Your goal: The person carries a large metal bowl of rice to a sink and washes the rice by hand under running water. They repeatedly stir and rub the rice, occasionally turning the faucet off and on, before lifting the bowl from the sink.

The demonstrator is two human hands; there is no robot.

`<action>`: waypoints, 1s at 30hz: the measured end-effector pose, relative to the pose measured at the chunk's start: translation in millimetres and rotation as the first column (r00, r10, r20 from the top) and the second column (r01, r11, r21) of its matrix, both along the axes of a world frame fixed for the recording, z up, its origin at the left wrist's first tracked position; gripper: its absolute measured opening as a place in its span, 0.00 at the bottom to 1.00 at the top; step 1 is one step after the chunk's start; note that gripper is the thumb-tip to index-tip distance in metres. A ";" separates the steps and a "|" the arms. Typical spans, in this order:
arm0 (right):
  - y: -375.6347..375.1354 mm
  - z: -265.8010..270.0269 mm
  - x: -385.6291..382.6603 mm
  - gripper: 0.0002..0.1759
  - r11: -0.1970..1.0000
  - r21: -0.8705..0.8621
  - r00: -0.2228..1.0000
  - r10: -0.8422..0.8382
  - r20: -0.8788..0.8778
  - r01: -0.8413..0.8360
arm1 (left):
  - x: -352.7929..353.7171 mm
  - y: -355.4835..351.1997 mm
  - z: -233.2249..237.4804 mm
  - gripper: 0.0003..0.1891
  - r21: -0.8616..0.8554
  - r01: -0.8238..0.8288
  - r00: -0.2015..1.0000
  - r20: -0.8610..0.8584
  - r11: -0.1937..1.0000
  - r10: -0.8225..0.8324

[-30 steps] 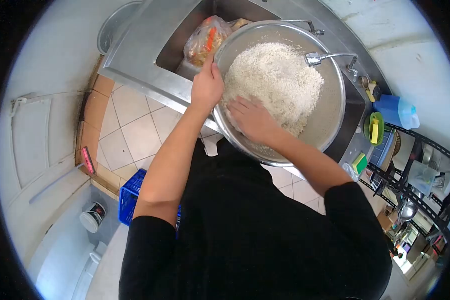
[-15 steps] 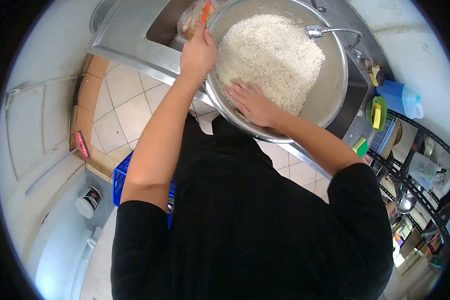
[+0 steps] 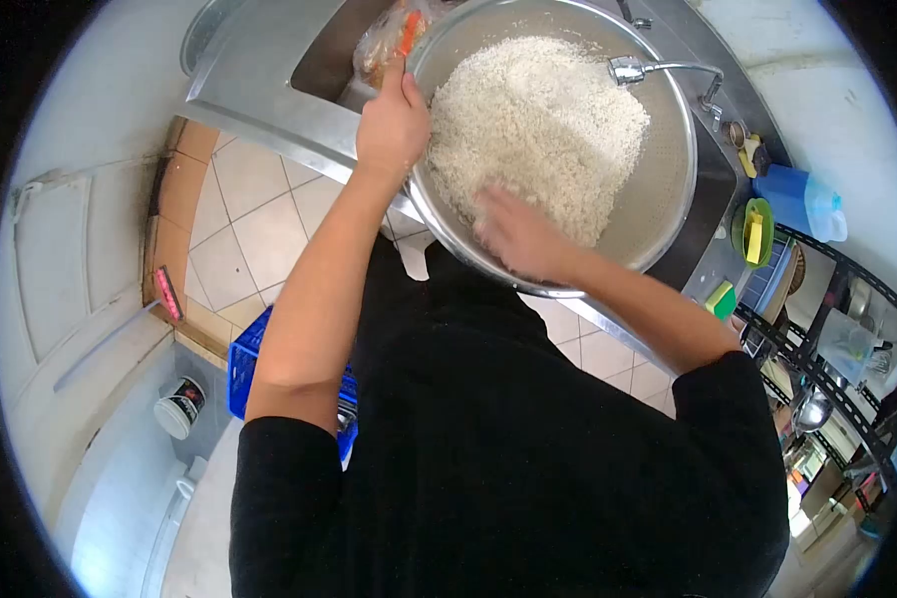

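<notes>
A large round metal colander (image 3: 665, 169) with fine holes stands over the sink, heaped with white rice (image 3: 553, 120). At its left rim, my left hand (image 3: 393, 128) is closed on the edge. My right hand (image 3: 523, 237) is at the near side of the rice, its fingers smeared by motion and partly over the grains. A chrome faucet (image 3: 668, 68) reaches over the right side of the colander, its spout head above the rice. Beside my left fingertips, a clear plastic bag (image 3: 376, 50) with an orange item lies in the sink.
The steel sink counter (image 3: 259, 70) extends left. At right are a blue jug (image 3: 792, 204), a green bowl (image 3: 752, 234) with a yellow item, a green-and-yellow sponge (image 3: 721, 299) and a black rack (image 3: 827, 369) of kitchenware. A blue crate (image 3: 244, 369) sits on the tiled floor.
My right hand has shifted slightly right and its flat, spread fingers are now blurred over the rice. My left hand stays at the rim. The whole view has tilted slightly.
</notes>
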State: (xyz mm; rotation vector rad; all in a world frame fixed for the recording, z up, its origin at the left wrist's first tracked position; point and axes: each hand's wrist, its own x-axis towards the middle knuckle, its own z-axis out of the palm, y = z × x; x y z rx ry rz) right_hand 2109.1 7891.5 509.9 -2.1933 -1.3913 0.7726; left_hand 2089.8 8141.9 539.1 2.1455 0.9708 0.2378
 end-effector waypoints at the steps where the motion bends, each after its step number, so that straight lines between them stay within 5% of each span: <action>1: 2.7 -13.2 -10.7 0.22 0.992 0.120 0.999 0.035 -0.015 -0.033 | 1.0 -1.7 2.2 0.24 0.010 0.005 1.000 0.010 1.000 -0.005; 3: 31.3 -24.8 -9.9 0.20 0.963 0.262 0.997 0.072 -0.008 -0.067 | 2.8 -3.7 7.7 0.24 -0.024 -0.023 0.995 -0.099 0.999 0.020; 5: 65.4 -32.9 -6.3 0.18 0.974 0.126 0.978 -0.197 0.060 0.189 | 0.9 -4.9 2.5 0.24 0.015 -0.014 0.999 -0.051 1.000 0.015; 6: 77.5 -41.2 -1.8 0.17 0.950 0.226 0.965 -0.241 0.099 0.214 | 0.4 -5.5 2.8 0.24 0.009 -0.012 0.999 -0.044 1.000 0.012; 9: 103.6 -57.6 11.7 0.17 0.956 0.015 0.943 -0.292 0.159 0.294 | 4.2 -4.6 5.9 0.24 0.017 -0.012 1.000 -0.023 1.000 0.012; 13: 106.6 -64.7 15.3 0.17 0.950 0.128 0.919 -0.307 0.245 0.284 | 1.7 -3.3 3.9 0.24 0.039 0.015 1.000 -0.004 0.999 -0.015; 19: 48.2 23.6 8.2 0.24 0.963 -0.193 0.975 -0.160 0.152 0.188 | 1.0 -0.8 1.9 0.23 0.020 0.035 0.996 -0.078 0.999 -0.033; 22: -7.4 28.5 -2.2 0.28 0.899 -0.392 0.973 -0.131 0.187 0.197 | 1.4 -0.8 5.9 0.23 0.015 0.046 0.996 -0.078 0.999 -0.045; 24: -31.6 4.9 -7.7 0.29 0.842 -0.504 0.979 -0.197 0.049 0.194 | 0.5 1.8 5.9 0.23 -0.006 0.053 0.992 -0.114 0.999 -0.054; 25: -34.8 -14.7 -8.7 0.29 0.840 -0.509 0.980 -0.193 0.045 0.188 | 0.2 2.1 3.0 0.24 -0.004 0.057 0.993 -0.104 0.998 -0.057; 27: -36.8 -39.4 -8.8 0.28 0.980 -0.124 0.944 -0.108 0.313 0.153 | -1.3 -1.5 2.4 0.25 -0.011 0.067 0.993 -0.101 0.998 -0.068; 30: -9.9 -24.1 3.3 0.28 0.946 -0.256 0.979 -0.174 0.107 0.197 | -1.9 -2.9 6.8 0.27 0.011 0.078 0.993 -0.095 0.997 -0.076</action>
